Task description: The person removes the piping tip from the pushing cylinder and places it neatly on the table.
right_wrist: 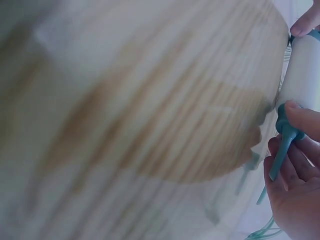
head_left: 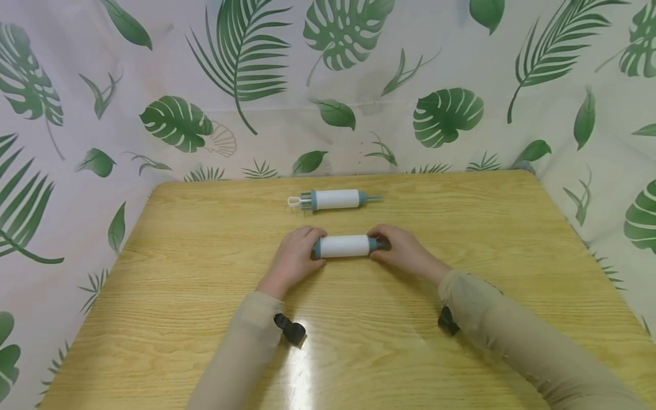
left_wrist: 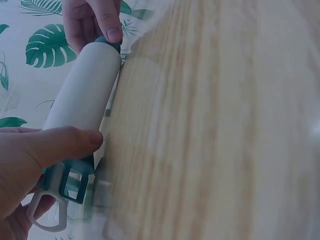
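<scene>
A syringe with a white barrel (head_left: pixel 344 246) and teal ends lies level between both hands, near the middle of the table in the head view. My left hand (head_left: pixel 293 259) grips its plunger end, thumb along the barrel's edge. The left wrist view shows a white loop handle (left_wrist: pixel 49 220) and a teal frame (left_wrist: pixel 76 186) sticking out past that hand. At the other end, my right hand (head_left: pixel 407 250) pinches the teal collar. Its thumb (right_wrist: pixel 305 120) presses the collar, and the slim teal nozzle (right_wrist: pixel 283 155) points away over the fingers.
Behind the held syringe, a second similar syringe (head_left: pixel 335 199) lies on the wooden table (head_left: pixel 179 273), nozzle to the right. A leaf-printed cloth (head_left: pixel 359 114) hangs behind and beside the table. Black wrist cameras (head_left: pixel 290 329) sit on both sleeves.
</scene>
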A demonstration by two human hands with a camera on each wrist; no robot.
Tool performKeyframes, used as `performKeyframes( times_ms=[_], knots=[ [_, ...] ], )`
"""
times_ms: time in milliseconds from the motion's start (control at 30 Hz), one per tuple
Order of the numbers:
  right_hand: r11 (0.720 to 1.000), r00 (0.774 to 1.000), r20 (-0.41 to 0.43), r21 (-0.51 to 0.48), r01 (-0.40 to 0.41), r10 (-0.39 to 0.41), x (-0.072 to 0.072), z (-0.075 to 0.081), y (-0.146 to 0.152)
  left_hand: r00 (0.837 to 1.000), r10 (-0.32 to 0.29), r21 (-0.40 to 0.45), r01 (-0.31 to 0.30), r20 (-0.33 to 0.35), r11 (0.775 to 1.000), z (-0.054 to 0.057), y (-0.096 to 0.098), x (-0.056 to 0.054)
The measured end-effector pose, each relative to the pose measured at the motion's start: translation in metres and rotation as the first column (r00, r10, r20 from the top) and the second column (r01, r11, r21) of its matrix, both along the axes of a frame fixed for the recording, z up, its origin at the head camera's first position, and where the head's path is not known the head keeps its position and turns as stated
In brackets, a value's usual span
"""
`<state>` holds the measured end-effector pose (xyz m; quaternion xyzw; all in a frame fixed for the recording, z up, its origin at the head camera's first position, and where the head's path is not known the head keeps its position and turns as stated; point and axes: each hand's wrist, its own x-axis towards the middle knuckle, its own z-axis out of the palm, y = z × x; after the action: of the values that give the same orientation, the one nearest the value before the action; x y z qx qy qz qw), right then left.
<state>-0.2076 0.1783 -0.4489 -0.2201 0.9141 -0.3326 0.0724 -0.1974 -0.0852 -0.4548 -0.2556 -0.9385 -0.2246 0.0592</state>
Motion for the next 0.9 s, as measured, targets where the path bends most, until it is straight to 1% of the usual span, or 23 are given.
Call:
performKeyframes(
  times_ms=[167, 300, 433, 567, 633, 800, 900],
  knots=[
    [0.999, 1.000, -0.016, 0.027, -0.019, 0.019, 0.000, 0.001, 0.000, 1.000, -0.001, 0.035, 0.001, -0.010, 0.999, 0.000, 0.000, 0.000],
    [1.000, 1.000, -0.007, 0.012, -0.009, 0.009, 0.003, 0.002, 0.000, 1.000, -0.007, 0.080, 0.006, 0.022, 0.997, 0.001, -0.001, 0.002],
    [1.000, 1.000, -0.026, -0.018, -0.015, 0.015, 0.007, 0.005, 0.002, 0.998, -0.007, 0.125, 0.000, 0.057, 0.992, 0.003, -0.003, 0.004],
    [0.998, 0.996, -0.075, -0.042, -0.050, 0.046, 0.010, 0.004, 0.007, 0.996, -0.007, 0.153, -0.006, 0.087, 0.988, 0.006, -0.005, 0.006],
    [0.996, 0.994, -0.093, -0.063, -0.070, 0.064, 0.010, 0.003, 0.010, 0.995, -0.018, 0.163, 0.001, 0.100, 0.987, 0.008, -0.006, 0.006],
    [0.983, 0.987, -0.113, -0.131, -0.126, 0.112, 0.010, -0.001, 0.016, 0.990, -0.057, 0.199, 0.031, 0.126, 0.979, 0.011, -0.007, 0.005],
    [0.976, 0.984, -0.121, -0.158, -0.150, 0.131, 0.010, 0.000, 0.017, 0.987, -0.068, 0.236, 0.033, 0.144, 0.971, 0.013, -0.008, 0.004]
  ],
)
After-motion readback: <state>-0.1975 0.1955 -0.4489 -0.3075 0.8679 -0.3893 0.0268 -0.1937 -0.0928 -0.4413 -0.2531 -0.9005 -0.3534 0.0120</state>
